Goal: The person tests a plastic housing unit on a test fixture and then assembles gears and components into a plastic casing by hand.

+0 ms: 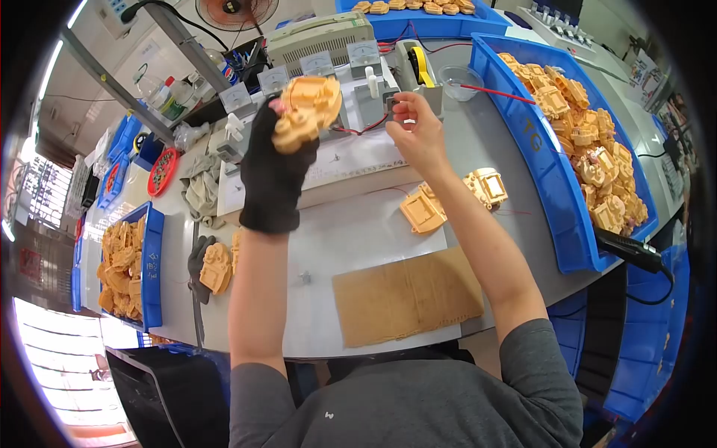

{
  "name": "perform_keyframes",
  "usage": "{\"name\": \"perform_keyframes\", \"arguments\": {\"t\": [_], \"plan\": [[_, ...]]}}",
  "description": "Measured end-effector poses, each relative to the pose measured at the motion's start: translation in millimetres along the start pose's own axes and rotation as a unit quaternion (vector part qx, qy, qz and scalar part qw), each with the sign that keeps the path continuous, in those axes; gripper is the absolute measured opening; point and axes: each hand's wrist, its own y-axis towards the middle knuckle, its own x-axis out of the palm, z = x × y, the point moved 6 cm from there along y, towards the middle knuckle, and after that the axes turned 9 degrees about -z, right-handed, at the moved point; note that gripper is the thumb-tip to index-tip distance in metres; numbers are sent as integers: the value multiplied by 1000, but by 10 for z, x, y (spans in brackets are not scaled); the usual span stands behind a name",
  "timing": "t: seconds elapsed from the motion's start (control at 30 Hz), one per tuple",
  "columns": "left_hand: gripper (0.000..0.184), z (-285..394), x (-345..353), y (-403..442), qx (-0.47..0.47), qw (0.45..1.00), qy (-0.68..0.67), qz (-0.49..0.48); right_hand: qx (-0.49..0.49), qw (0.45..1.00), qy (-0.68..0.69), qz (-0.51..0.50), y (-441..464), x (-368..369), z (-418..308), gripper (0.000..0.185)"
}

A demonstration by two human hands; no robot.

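Observation:
My left hand (272,175), in a black glove with bare fingertips, is raised and closed around a tan molded plastic housing (310,104). My bare right hand (420,134) is above the white test fixture (351,170), its fingers curled and its thumb apart from them. Nothing shows between the fingertips. Close to them is a small dark terminal piece (389,101) with a red wire. Below my right forearm, two more tan housings (423,209) lie on the table, one partly hidden by the arm. Thin red wires trail from them.
A blue bin (534,157) heaped with tan housings stands at right, another blue bin (153,269) at left. Cardboard (407,296) lies at the front edge. Panel meters (316,63), a bench instrument (321,37), a tape dispenser (418,71) and a clear bowl (459,81) stand behind.

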Motion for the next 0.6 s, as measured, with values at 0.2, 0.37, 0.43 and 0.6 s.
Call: {"name": "perform_keyframes", "arguments": {"t": [0.2,0.37,0.43,0.6], "plan": [[31,167,379,415,41,993,106,43,-19,993,93,69,30,-281,120,36],[32,63,466,465,27,989,140,41,19,996,87,-9,98,-178,257,37],[32,21,472,450,23,988,144,54,21,998,54,34,41,-173,245,39],[34,59,291,419,22,986,156,59,50,989,-68,-118,-76,-95,396,25]]}}
